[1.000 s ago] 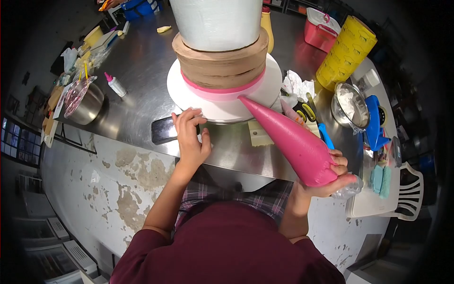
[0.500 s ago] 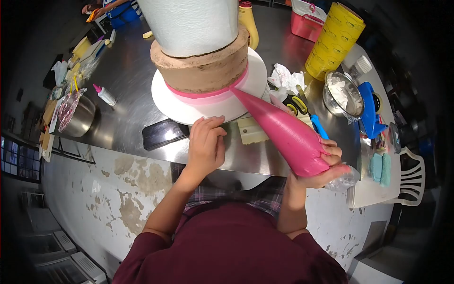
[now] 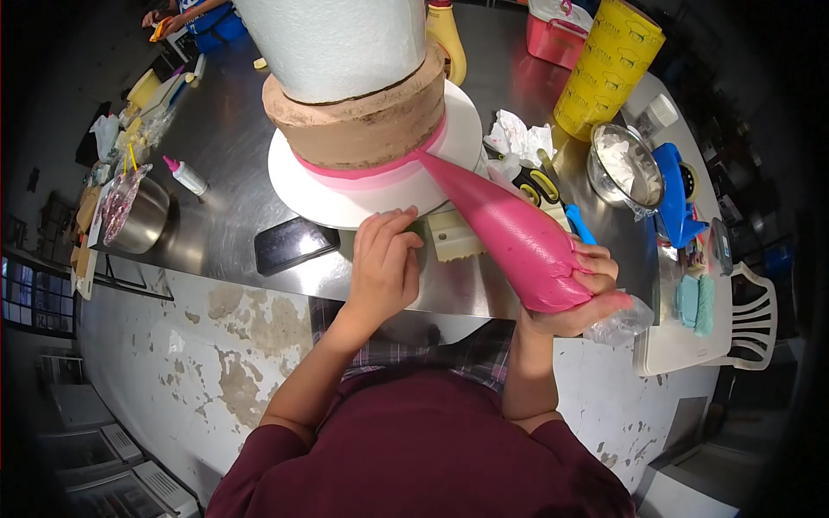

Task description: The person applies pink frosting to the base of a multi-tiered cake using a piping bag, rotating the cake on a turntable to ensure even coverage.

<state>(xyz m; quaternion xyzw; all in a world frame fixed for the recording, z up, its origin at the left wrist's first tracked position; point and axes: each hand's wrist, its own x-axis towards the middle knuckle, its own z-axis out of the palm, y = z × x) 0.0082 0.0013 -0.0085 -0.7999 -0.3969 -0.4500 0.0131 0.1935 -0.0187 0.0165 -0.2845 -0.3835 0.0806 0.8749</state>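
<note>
My right hand [image 3: 580,289] is wrapped round the wide end of a pink-filled piping bag [image 3: 509,233]. The bag's tip meets the base of a brown-frosted cake tier [image 3: 363,125], where a pink band [image 3: 363,171] runs along the bottom edge. A tall pale-grey upper tier [image 3: 337,47] stands on the brown one. Under the cake is a round white board [image 3: 315,200]. My left hand [image 3: 384,263] rests its loosely bent fingertips at the board's near rim, with nothing visible in them. Left of it lies a dark phone [image 3: 295,245]; a cream scraper [image 3: 456,236] lies to its right.
Right of the cake are scissors [image 3: 540,186], crumpled paper [image 3: 518,138], a yellow wrap roll [image 3: 609,69] and a bowl of white cream [image 3: 623,168]. A small bottle [image 3: 185,176] and a metal bowl [image 3: 147,216] stand left. Another person's hand [image 3: 164,26] shows far left.
The board and cake appear slightly further left in view. The bag's tip stays at the tier's base, and my right hand appears a little higher. My left hand stays by the rim.
</note>
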